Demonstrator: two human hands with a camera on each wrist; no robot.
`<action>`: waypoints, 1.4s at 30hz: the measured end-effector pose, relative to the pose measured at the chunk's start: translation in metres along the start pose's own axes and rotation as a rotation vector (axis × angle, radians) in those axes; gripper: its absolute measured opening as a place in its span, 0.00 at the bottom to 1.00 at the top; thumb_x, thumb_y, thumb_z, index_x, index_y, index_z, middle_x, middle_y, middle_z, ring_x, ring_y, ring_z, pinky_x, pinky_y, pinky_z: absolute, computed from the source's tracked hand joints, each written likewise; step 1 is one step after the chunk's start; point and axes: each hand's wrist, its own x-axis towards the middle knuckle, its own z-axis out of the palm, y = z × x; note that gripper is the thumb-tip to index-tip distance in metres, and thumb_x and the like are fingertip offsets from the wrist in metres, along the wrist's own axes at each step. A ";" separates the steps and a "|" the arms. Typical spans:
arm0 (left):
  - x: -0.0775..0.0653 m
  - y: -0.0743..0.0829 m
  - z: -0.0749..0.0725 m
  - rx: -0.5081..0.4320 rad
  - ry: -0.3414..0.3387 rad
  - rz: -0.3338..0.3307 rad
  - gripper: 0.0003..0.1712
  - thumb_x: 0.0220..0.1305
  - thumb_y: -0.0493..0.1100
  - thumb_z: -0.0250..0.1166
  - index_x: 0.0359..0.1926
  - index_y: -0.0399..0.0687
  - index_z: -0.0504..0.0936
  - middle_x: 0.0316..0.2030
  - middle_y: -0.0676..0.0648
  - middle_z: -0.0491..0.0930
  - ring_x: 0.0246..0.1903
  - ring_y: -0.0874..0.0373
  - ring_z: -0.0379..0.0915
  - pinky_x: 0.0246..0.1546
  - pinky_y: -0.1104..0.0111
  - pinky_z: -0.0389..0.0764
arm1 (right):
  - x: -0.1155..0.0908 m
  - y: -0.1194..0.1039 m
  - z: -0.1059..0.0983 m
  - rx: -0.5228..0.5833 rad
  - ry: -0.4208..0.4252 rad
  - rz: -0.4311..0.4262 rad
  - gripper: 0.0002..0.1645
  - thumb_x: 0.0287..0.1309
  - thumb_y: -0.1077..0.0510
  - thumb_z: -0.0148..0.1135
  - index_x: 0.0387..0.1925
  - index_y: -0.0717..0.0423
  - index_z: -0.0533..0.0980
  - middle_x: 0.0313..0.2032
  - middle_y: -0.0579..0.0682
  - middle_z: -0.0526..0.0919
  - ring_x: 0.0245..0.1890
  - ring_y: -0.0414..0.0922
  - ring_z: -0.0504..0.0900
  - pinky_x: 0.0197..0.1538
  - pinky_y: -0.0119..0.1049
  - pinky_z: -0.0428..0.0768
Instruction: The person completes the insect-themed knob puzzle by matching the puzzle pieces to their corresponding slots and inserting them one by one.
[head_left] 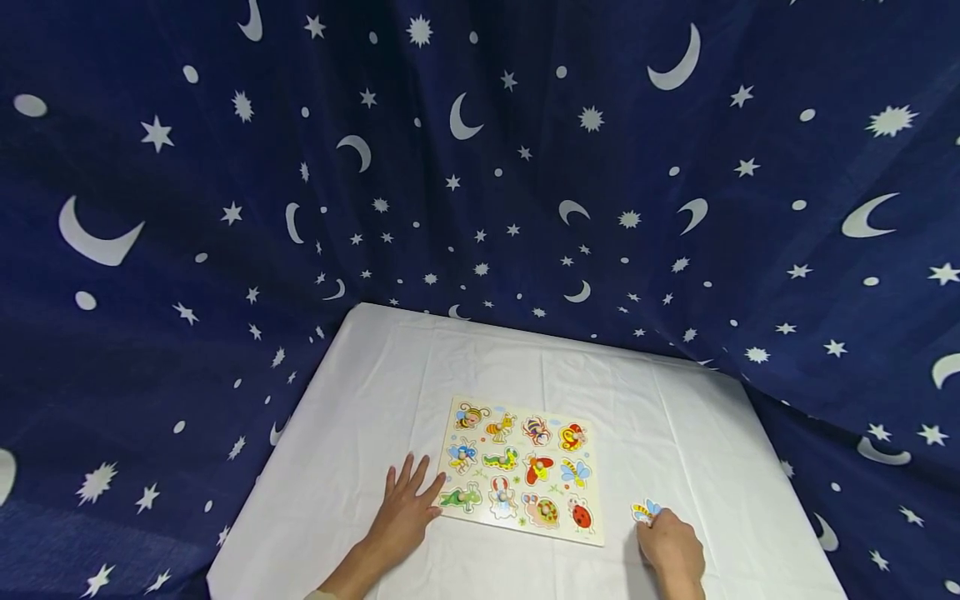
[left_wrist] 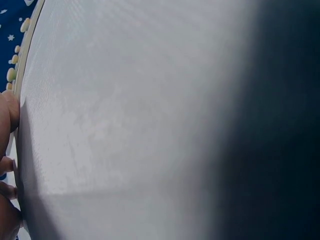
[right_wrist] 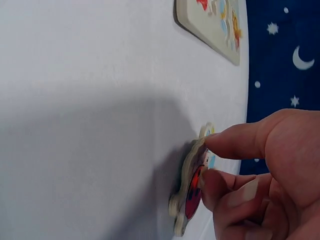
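A wooden insect peg puzzle board (head_left: 525,536) lies on the white cloth. My left hand (head_left: 406,510) rests at its lower left corner, fingers spread and fairly straight, thumb by the near edge; in the left wrist view its fingers (left_wrist: 9,112) touch the board's rim. Right of the board, my right hand (right_wrist: 265,175) pinches a ladybug puzzle piece (right_wrist: 195,192), red with dark spots, between thumb and finger. This piece stands tilted close to the cloth; in the head view the right hand (head_left: 672,546) hides it. Just beyond shows a yellow-and-blue dragonfly piece (head_left: 643,510).
White cloth (head_left: 510,358) covers the table, with fold creases running across it. Dark blue curtains (head_left: 480,150) printed with white moons and stars hang behind and at both sides. On the board are several colourful insects, a green caterpillar (head_left: 500,459) among them.
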 end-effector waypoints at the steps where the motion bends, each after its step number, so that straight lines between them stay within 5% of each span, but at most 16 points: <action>1: 0.000 0.000 0.000 -0.005 -0.004 -0.002 0.30 0.53 0.53 0.64 0.59 0.55 0.74 0.64 0.36 0.62 0.66 0.33 0.49 0.57 0.35 0.54 | 0.000 0.001 -0.001 -0.003 0.000 0.012 0.22 0.49 0.54 0.60 0.32 0.74 0.73 0.21 0.62 0.79 0.19 0.52 0.76 0.19 0.43 0.73; 7: 0.000 0.001 -0.001 -0.011 -0.017 -0.007 0.30 0.55 0.53 0.63 0.60 0.55 0.73 0.65 0.37 0.62 0.67 0.34 0.48 0.58 0.36 0.54 | 0.004 0.008 0.000 -0.028 0.011 0.076 0.23 0.49 0.51 0.63 0.30 0.72 0.74 0.21 0.60 0.78 0.21 0.52 0.76 0.20 0.42 0.73; 16: -0.001 0.000 -0.002 -0.007 -0.004 0.014 0.29 0.55 0.53 0.63 0.59 0.54 0.74 0.64 0.36 0.63 0.66 0.33 0.49 0.58 0.36 0.54 | 0.003 0.022 -0.007 0.041 -0.023 -0.015 0.14 0.52 0.53 0.58 0.26 0.62 0.72 0.20 0.55 0.76 0.23 0.49 0.72 0.23 0.37 0.66; 24: -0.001 -0.002 0.000 0.003 0.017 0.027 0.29 0.55 0.53 0.63 0.59 0.54 0.74 0.64 0.36 0.63 0.66 0.34 0.50 0.57 0.36 0.55 | 0.003 0.020 -0.004 0.067 0.104 -0.024 0.08 0.49 0.60 0.56 0.25 0.64 0.74 0.20 0.55 0.78 0.22 0.51 0.76 0.24 0.41 0.69; 34: 0.000 -0.002 0.001 -0.014 0.010 0.019 0.29 0.55 0.53 0.63 0.59 0.54 0.74 0.64 0.36 0.63 0.66 0.34 0.50 0.58 0.36 0.55 | 0.002 0.014 -0.010 0.046 0.179 0.007 0.09 0.52 0.63 0.56 0.28 0.68 0.75 0.25 0.68 0.79 0.22 0.58 0.78 0.22 0.49 0.71; 42: 0.000 -0.002 0.001 0.002 0.004 0.015 0.29 0.55 0.53 0.63 0.59 0.55 0.73 0.65 0.37 0.62 0.66 0.34 0.49 0.58 0.36 0.55 | 0.004 0.023 -0.006 0.003 0.016 -0.027 0.15 0.50 0.55 0.57 0.30 0.67 0.73 0.27 0.67 0.79 0.24 0.57 0.77 0.24 0.48 0.72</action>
